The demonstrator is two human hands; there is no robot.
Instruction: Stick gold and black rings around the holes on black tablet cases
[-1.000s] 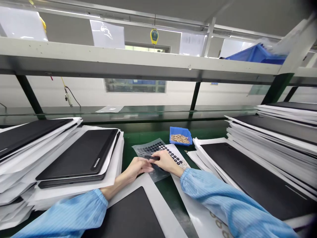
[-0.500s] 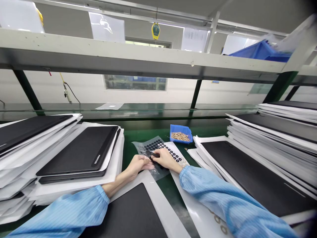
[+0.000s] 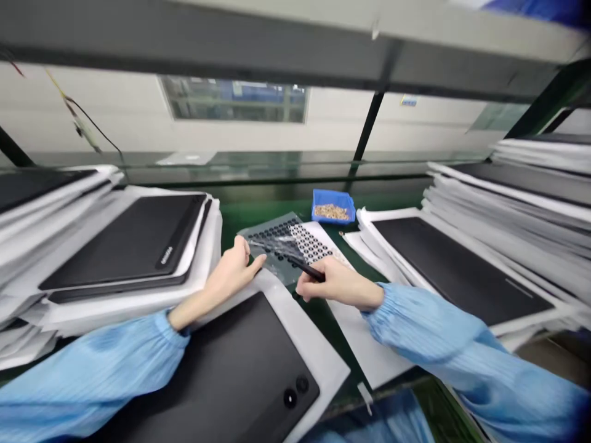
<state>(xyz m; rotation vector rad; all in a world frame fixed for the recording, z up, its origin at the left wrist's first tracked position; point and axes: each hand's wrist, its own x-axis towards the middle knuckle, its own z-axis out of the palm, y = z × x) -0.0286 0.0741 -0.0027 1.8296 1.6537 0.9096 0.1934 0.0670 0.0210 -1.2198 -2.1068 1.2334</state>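
My right hand (image 3: pixel 337 282) is closed round slim black tweezers (image 3: pixel 307 269), their thin end pointing left over a clear film sheet (image 3: pixel 277 271). Rows of small black rings (image 3: pixel 295 237) show at the film and on the white backing sheet (image 3: pixel 318 234) beside it. At the film's left edge is my left hand (image 3: pixel 233 267), its thumb apart from the bent fingers; it seems to touch the film. Below my hands a black tablet-like panel (image 3: pixel 221 369) lies on a white sheet (image 3: pixel 281 295), with two round camera spots at its right corner.
A blue bin (image 3: pixel 333 203) of small tan rings stands behind the sheets. Stacks of black panels between white sheets rise at left (image 3: pixel 124 240) and right (image 3: pixel 452 264). A shelf (image 3: pixel 277 43) spans overhead.
My view has tipped down, showing more of the near panel. My hands have parted: the right has drawn back rightward with the tweezers, and the left thumb has spread from its fingers.
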